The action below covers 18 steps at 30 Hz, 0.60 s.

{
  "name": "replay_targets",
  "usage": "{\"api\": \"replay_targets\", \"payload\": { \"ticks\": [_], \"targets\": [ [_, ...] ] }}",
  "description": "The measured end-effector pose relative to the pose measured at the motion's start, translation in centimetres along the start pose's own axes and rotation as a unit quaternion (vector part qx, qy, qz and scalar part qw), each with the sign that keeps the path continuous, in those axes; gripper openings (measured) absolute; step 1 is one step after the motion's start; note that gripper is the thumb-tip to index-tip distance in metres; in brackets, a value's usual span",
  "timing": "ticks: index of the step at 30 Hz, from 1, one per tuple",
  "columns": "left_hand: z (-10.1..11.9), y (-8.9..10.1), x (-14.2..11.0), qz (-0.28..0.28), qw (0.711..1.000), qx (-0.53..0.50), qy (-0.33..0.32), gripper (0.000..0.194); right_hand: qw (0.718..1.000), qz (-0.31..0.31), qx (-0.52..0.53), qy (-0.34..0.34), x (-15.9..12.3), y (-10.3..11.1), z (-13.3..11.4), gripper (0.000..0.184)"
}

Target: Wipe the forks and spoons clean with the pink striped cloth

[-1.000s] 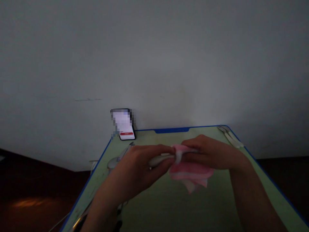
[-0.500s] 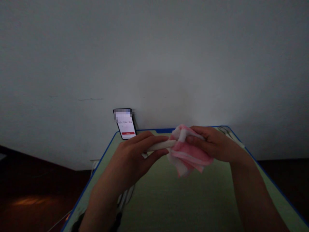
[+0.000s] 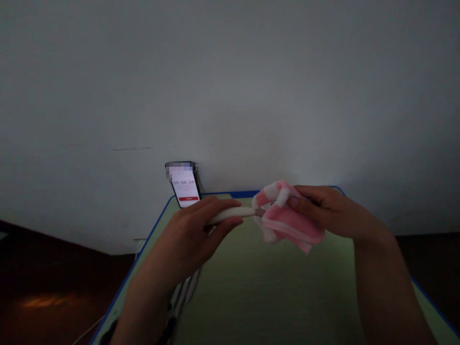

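The left fingers (image 3: 233,221) are closed around the pale handle of a utensil (image 3: 235,212), held roughly level above the counter (image 3: 273,282); the right fingers (image 3: 300,206) pinch a pink-and-white cloth (image 3: 293,223), which wraps the utensil's metal end, a short stretch of metal showing between handle and cloth; the cloth's loose corners hang below the right hand (image 3: 328,211); beneath the left hand (image 3: 190,235) and forearm, partly hidden, lie more pale handles (image 3: 185,290); beyond the left hand, a lit phone (image 3: 185,184) leans against the wall (image 3: 244,96) at the counter's far edge.
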<state>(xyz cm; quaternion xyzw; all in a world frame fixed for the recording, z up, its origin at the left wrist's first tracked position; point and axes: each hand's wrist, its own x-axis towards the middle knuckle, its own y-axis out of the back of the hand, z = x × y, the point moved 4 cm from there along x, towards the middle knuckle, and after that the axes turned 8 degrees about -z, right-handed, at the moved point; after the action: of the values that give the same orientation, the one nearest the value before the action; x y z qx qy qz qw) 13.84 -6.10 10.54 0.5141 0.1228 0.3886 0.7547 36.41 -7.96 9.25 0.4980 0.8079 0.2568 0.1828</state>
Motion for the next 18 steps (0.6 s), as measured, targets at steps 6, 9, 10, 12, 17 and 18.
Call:
{"api": "replay_targets", "payload": {
  "ticks": [6,9,10,12,17,18],
  "targets": [
    [0.4,-0.1,-0.1,-0.015,1.0,-0.007,-0.018,0.022,1.0,-0.02,-0.015,0.018,-0.3,0.1,-0.3,0.045],
    [0.7,-0.6,0.1,-0.007,0.999,0.006,-0.037,0.022,0.996,-0.06,-0.059,0.027,0.2,-0.9,-1.0,0.04],
    [0.8,-0.8,0.1,-0.005,0.999,0.011,-0.044,0.022,0.994,-0.067,-0.078,0.024,0.4,-1.3,-1.2,0.038],
    [0.9,-1.3,0.3,-0.003,0.998,0.023,-0.053,0.022,0.991,-0.067,-0.119,0.008,0.9,-2.1,-1.3,0.036],
    [0.5,-1.8,0.5,-0.017,0.998,0.028,-0.055,0.022,0.983,-0.09,-0.161,-0.006,1.2,-3.0,-1.1,0.031],
    [0.5,-1.9,0.6,-0.021,0.998,0.025,-0.055,0.022,0.983,-0.096,-0.158,-0.006,1.1,-3.0,-1.0,0.031]
  ]
}}
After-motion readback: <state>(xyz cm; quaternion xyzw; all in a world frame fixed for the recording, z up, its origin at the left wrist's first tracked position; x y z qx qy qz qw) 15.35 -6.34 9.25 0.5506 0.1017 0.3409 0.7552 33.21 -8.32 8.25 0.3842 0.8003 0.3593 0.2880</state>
